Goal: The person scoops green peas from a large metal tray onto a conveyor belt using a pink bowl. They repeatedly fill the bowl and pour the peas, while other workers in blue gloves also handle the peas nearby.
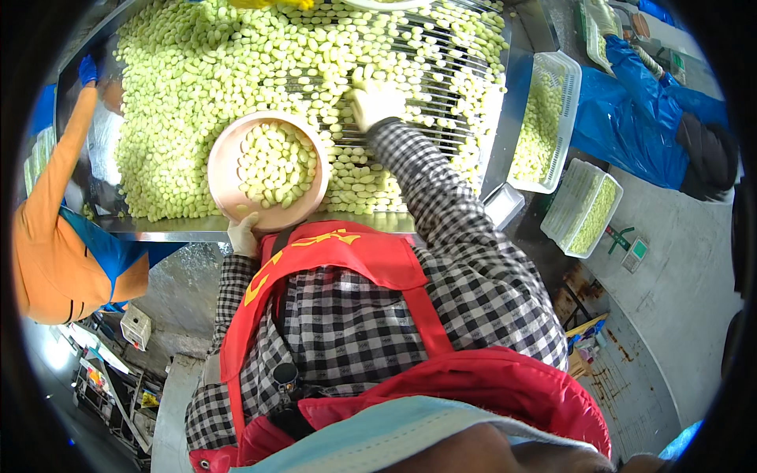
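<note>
My left hand (pixel 243 232), in a pale glove, grips the near rim of a round pinkish bowl (pixel 225 162). Several pale green oval fruits (pixel 277 165), grape-like, lie inside it. The bowl is at the front edge of a metal sorting table (pixel 378 222), over a thick spread of the same fruit (pixel 171 136). My right hand (pixel 377 101), also gloved, reaches over the slatted bar section (pixel 440 109), its fingertips among loose fruit. Glare washes out that glove, so whether it holds any fruit is unclear.
A white crate (pixel 568 118) of fruit stands against the table's right side, with another crate (pixel 582 207) near it. At left a person in orange (pixel 83 260) reaches with a blue glove. A yellow glove (pixel 272 3) and a white bowl (pixel 387 5) show at the far edge.
</note>
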Demonstrator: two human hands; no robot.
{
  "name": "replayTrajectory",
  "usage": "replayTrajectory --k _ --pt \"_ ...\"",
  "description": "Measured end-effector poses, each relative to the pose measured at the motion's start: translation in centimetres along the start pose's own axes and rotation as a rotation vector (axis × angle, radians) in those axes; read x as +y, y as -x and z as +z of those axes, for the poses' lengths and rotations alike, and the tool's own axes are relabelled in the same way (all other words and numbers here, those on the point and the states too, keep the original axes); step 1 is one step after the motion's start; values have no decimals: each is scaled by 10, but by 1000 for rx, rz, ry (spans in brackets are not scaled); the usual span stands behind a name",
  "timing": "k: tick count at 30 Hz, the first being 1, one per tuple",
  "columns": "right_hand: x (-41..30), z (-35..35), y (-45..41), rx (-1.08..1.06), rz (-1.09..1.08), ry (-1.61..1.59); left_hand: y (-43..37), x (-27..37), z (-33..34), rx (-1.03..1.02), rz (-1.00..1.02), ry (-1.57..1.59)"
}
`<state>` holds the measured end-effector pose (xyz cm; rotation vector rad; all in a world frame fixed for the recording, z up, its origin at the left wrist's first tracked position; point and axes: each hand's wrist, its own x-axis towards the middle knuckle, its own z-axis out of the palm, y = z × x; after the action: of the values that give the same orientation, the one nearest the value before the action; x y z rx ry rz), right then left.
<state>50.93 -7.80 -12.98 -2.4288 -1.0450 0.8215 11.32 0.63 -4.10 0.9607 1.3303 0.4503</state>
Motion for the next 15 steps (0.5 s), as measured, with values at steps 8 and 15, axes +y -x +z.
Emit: replayTrajectory --k 8,15 --pt "103 -71 26 318 260 234 3 -1 3 31 -76 63" --pt "43 -24 -57 97 215 141 -2 0 -1 57 -58 -4"
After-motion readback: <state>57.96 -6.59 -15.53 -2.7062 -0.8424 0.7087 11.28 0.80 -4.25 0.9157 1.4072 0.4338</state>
